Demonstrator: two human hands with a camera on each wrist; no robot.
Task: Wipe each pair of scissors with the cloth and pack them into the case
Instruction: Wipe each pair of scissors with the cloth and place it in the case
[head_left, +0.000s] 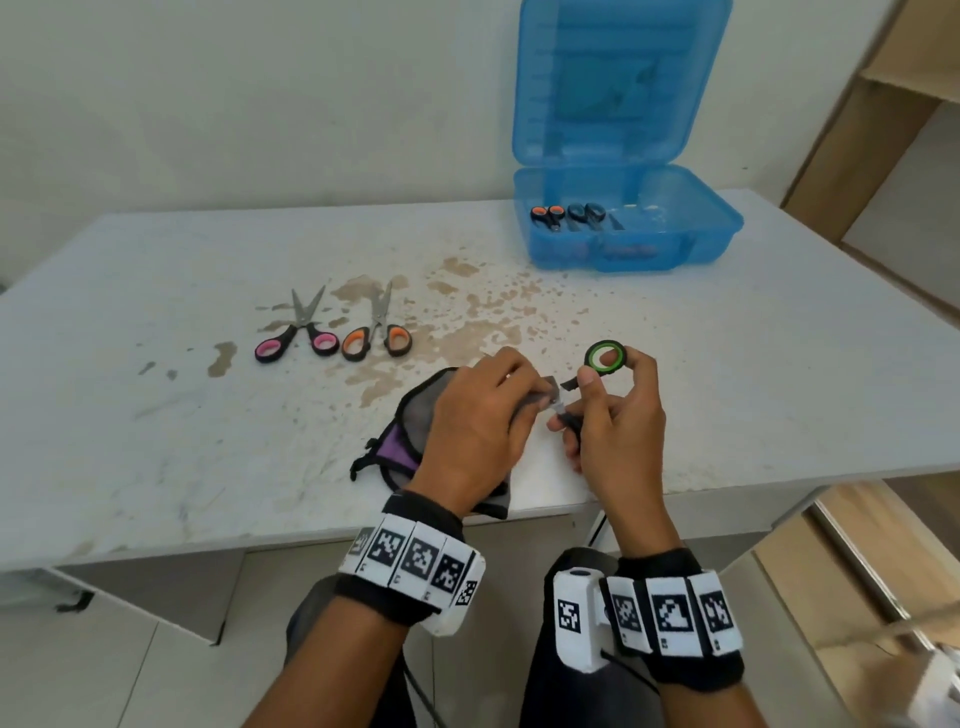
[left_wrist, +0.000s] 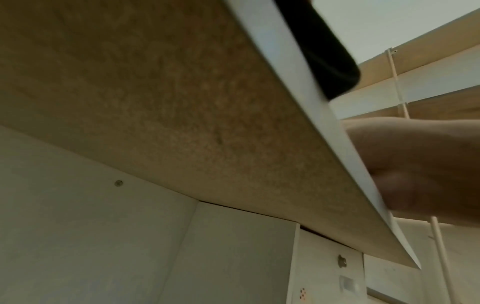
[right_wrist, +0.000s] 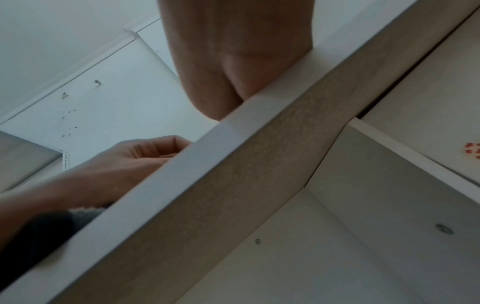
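From the head view we look forward and down over the table (head_left: 156, 415), both hands close below us, the wall beyond. The left wrist view sits under the table's front edge (left_wrist: 298, 86), facing up at its brown underside. The right wrist view does likewise, very near the edge (right_wrist: 207, 148). All three share that front edge.

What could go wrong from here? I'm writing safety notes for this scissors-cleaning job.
1. The left hand wipes the blade of the green-handled scissors through the cloth; a slip could cut a finger.
2. Both hands work at the table edge, so dropped scissors might fall to the floor.
3. The pink-handled scissors lie with blades open, risky to grab next.
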